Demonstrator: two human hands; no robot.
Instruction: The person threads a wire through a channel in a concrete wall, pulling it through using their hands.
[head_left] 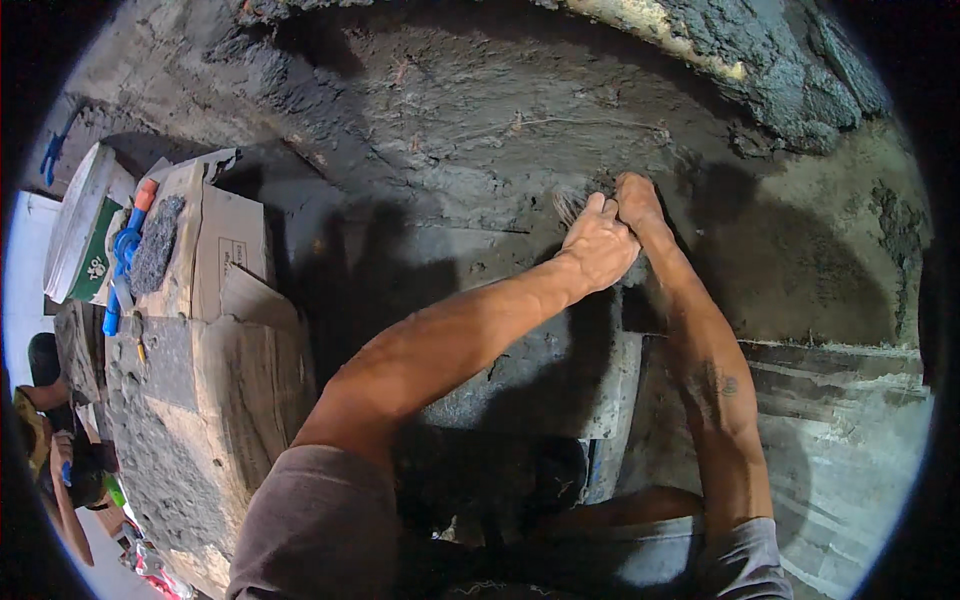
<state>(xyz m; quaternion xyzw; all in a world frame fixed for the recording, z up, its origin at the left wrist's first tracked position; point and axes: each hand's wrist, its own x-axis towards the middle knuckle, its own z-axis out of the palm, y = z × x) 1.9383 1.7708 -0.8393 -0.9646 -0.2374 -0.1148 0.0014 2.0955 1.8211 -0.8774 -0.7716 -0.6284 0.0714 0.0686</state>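
My left hand (598, 246) is closed against the wet, grey cement-coated wall (470, 185), its fingers wrapped round a grey bristly bundle (568, 206). Only the frayed strands stick out beside the knuckles, so I cannot tell whether it is a brush. Pressed close on the right of it, my right hand (638, 203) is also closed, with the fingers curled in toward the wall. Whatever it grips is hidden behind the fist. Both bare forearms reach forward from short grey sleeves, and their shadows fall on the wall.
On the left stands a cement-smeared cardboard box (232, 240), bearing a dark grey scouring pad (158, 245) and a blue tool with an orange end (128, 245). Behind it is a white and green bucket (80, 235). Thick wet cement (790, 75) bulges out at upper right. Another person's arm (65, 490) shows far left.
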